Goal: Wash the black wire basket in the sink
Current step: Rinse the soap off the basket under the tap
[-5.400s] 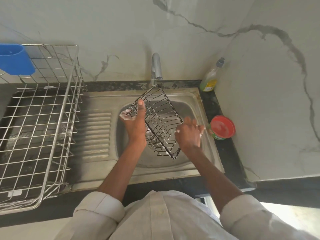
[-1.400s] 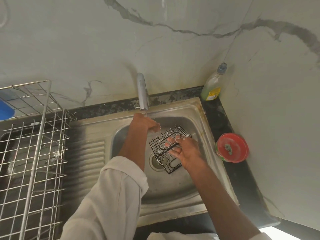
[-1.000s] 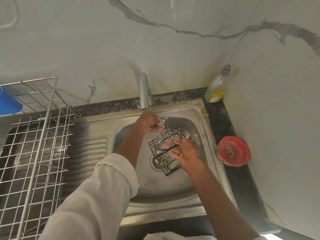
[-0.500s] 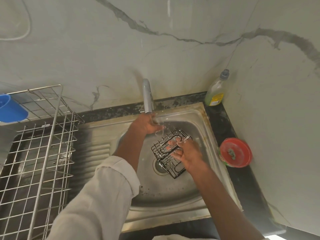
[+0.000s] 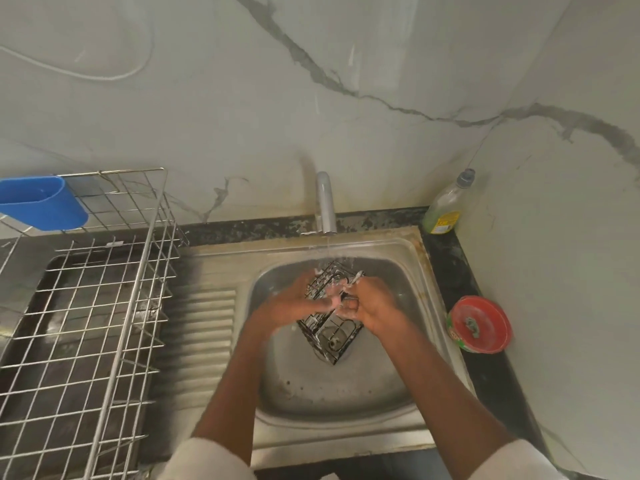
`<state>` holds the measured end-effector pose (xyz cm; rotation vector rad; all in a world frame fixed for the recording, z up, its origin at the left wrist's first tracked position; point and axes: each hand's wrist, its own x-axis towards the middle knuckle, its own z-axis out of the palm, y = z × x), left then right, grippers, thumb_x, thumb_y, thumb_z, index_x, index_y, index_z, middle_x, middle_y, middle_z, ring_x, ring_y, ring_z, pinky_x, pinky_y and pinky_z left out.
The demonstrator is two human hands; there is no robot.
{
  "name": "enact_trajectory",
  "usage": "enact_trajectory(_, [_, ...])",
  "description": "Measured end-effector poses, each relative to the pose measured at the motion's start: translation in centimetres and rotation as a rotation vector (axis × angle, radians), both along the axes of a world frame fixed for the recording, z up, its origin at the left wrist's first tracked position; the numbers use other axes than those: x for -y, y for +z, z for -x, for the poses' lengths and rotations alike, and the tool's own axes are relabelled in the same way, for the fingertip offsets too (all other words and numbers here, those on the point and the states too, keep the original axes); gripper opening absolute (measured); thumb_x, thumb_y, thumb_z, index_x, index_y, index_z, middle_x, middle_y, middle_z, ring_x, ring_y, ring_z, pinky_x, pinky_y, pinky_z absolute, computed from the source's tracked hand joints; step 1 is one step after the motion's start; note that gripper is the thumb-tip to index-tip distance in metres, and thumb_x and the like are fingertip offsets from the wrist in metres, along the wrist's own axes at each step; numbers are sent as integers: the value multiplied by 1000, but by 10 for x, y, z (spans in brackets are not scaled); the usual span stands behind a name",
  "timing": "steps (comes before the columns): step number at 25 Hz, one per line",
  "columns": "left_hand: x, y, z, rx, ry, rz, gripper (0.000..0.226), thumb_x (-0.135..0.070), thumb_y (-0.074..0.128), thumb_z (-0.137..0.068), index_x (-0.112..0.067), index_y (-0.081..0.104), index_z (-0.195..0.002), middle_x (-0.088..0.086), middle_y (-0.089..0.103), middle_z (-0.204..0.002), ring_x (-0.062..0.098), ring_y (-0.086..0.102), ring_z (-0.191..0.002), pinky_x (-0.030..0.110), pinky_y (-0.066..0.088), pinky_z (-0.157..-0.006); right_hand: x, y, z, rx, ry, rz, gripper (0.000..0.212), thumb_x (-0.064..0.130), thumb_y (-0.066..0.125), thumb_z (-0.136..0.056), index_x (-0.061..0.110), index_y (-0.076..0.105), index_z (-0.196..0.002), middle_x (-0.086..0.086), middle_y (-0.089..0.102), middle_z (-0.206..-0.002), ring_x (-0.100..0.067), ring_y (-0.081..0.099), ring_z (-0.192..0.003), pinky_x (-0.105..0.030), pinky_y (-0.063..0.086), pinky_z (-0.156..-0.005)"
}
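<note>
Over the stainless steel sink basin (image 5: 346,393), the left hand (image 5: 294,306) and right hand (image 5: 372,308) both grip the black wire basket (image 5: 327,332), fingers curled round its wires, holding it tilted above the drain. Water from the upright chrome tap (image 5: 325,202) falls onto the basket's far end. Farther right stands a green dish-soap bottle (image 5: 445,209)
</note>
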<state>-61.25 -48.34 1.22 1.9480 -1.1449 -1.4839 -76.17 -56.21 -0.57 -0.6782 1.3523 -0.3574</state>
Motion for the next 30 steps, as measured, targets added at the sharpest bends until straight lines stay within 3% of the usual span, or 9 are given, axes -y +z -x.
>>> enact_trajectory(2, [-14,-16,-9,-25,-71,-11,84,-18,91,-82,-27,43,-150,-5,58,-139,11,61,-123,19,46,-105,0,1,-11,9,59,-7,22,0,39,-107,0,60,-112,-21,77,-102,-35,76,-95,-50,61,-87])
enact_trajectory(6, [-19,-42,-23,143,90,-41,78,-24,88,-71,-9,54,-139,7,72,-104,14,69,-82,45,66,-71,7,2,-38,-218,343,159,14,6,54,-104,1,67,-103,-18,75,-95,-28,76,-83,-37,65,-73])
enact_trajectory(9, [-26,-46,-35,5,234,-131,107,-20,88,-82,-12,21,-165,10,62,-136,22,65,-109,33,62,-68,33,7,-59,-423,405,436,25,12,58,-102,14,62,-77,2,61,-71,-7,59,-57,-9,40,-43])
enact_trajectory(11, [-28,-49,-40,-30,274,-132,116,-22,89,-83,-14,12,-168,17,45,-158,30,59,-126,34,62,-73,54,4,-72,-158,204,264,13,7,58,-102,3,70,-97,-6,70,-91,-11,70,-77,-5,50,-61])
enact_trajectory(14, [-26,-50,-48,-13,287,-138,115,-22,88,-83,-14,12,-168,15,39,-162,26,56,-121,37,63,-80,79,-5,-83,350,-271,-283,36,-11,36,-104,-15,44,-138,-32,55,-139,-43,56,-132,-47,46,-113])
enact_trajectory(18, [-23,-52,-56,39,251,-143,107,-20,87,-82,-14,20,-166,0,50,-129,18,59,-106,42,64,-87,89,-7,-92,634,-581,-542,52,20,24,-113,-13,24,-153,-31,36,-159,-46,34,-149,-55,26,-124])
enact_trajectory(21, [-20,-55,-55,100,231,-141,100,-17,85,-83,-8,25,-162,-11,45,-96,8,57,-85,39,65,-81,75,-12,-91,229,-118,-117,42,-3,50,-103,-8,45,-145,-27,56,-143,-36,66,-119,-40,58,-99])
enact_trajectory(25, [-16,-57,-50,163,107,-119,110,-12,89,-77,-11,22,-165,2,58,-121,11,58,-90,27,60,-77,62,-23,-76,-429,638,851,16,28,69,-99,13,76,-101,7,70,-78,0,63,-59,-16,55,-62])
enact_trajectory(30, [-2,-49,-46,275,-54,-106,118,-25,94,-69,-13,26,-165,9,53,-149,26,58,-130,43,51,-111,77,-21,-54,-377,1079,1031,30,-5,63,-85,21,53,-74,2,58,-86,-16,59,-84,-29,42,-86])
